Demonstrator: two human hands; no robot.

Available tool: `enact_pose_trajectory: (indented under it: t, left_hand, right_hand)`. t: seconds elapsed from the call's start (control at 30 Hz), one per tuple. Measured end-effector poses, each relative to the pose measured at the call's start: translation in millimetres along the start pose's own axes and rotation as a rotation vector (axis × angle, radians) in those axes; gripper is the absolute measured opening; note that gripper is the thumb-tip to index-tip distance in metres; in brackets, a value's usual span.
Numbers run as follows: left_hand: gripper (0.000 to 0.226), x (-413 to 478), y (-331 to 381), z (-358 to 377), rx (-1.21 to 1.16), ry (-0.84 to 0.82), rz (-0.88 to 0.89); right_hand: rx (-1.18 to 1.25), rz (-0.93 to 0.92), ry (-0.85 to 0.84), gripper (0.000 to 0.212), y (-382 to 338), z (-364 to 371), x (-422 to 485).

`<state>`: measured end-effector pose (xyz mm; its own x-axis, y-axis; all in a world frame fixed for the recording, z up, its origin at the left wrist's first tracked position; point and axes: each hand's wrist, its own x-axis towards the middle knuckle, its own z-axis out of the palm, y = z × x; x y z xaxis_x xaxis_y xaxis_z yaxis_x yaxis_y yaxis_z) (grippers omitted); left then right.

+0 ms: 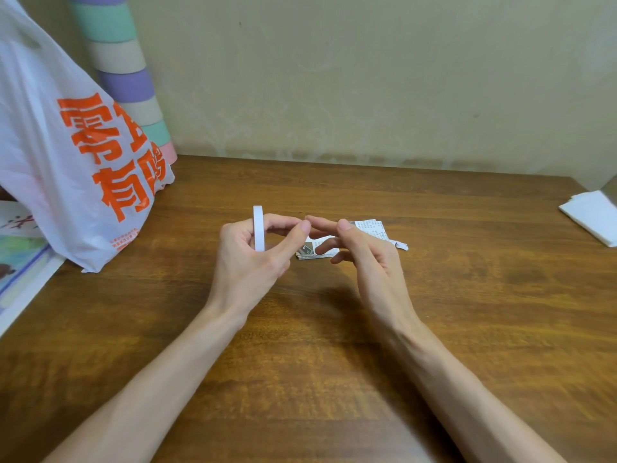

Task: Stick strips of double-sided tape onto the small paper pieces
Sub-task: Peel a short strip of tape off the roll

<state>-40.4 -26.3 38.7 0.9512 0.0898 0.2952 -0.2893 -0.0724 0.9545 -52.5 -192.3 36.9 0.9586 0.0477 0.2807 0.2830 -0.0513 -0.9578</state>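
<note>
Head view, one position.

The left hand (pixel 247 262) is raised above the wooden surface (pixel 467 295), centre of the scene. It holds a tape roll (pixel 258 225), white and narrow, standing on edge. The fingers are curled round the roll, and the thumb tip meets the index fingertip just right of it.

The right hand (pixel 367 259) is just beside the left, fingertips nearly touching the left thumb. Its index finger points left and the thumb lies close against it. The other fingers are loosely bent below. Whether thumb and finger pinch a tape end cannot be told.

The paper pieces (pixel 372 228), small with printed text, lie flat on the surface directly under and beyond the right hand. One stack shows between the two hands, and another piece extends to the right.

A white plastic bag (pixel 66 162) with orange characters stands at the far left. A striped tube (pixel 123 61) stands behind it against the wall. Printed sheets (pixel 20 259) lie at the left edge. A folded white sheet (pixel 591 215) lies at the far right, well apart from the hands.
</note>
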Motion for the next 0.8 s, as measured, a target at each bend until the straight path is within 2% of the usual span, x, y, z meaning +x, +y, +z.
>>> enact_pose_trajectory:
  t: [0.2,0.37,0.5,0.67,0.8]
  left_hand:
    - [0.005,2.4,-4.7,0.1,0.022,-0.015,0.024]
    - [0.010,1.8,-3.4,1.0,0.008,-0.039,0.035]
    - [0.011,2.5,-2.9,-0.4,0.006,-0.051,0.030]
    - [0.013,3.5,-4.4,-2.4,0.023,-0.048,0.036]
    - [0.004,2.3,-3.5,-0.8,0.040,-0.044,0.075]
  right_hand:
    - [-0.015,-0.011,0.012,0.043,4.6,-0.6,1.4]
    - [-0.046,-0.048,-0.002,0.042,8.9,0.2,1.9]
    - [-0.061,-0.052,-0.003,0.051,9.3,0.9,1.3]
    - [-0.007,0.003,0.004,0.044,3.1,-0.6,0.6]
    - [0.024,0.016,-0.002,0.040,-0.3,-1.3,0.6]
